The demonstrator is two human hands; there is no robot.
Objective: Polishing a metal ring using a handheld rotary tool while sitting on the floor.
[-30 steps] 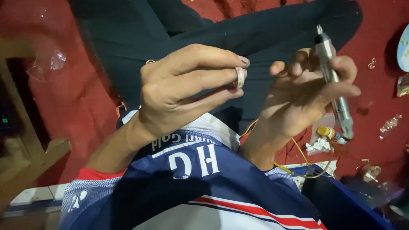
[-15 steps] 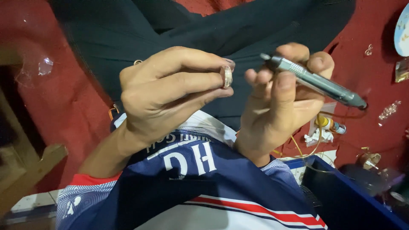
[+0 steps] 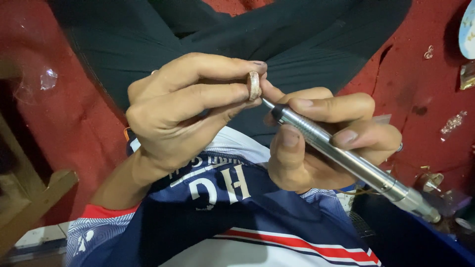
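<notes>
My left hand pinches a small pale ring between thumb and fingertips, held up over my lap. My right hand grips a slim silver rotary handpiece like a pen. Its thin tip points up and to the left and touches the lower edge of the ring. The tool's rear end runs down toward the lower right. Both hands hover above my dark trousers and blue jersey.
A red carpet covers the floor. Small clear plastic bags and bits of metal lie at the right, with a round pale plate at the upper right edge. A wooden piece sits at the lower left.
My right hand has swung the handpiece from upright to slanted and brought its tip in against the ring. My left hand stayed closed on the ring, shifting slightly.
</notes>
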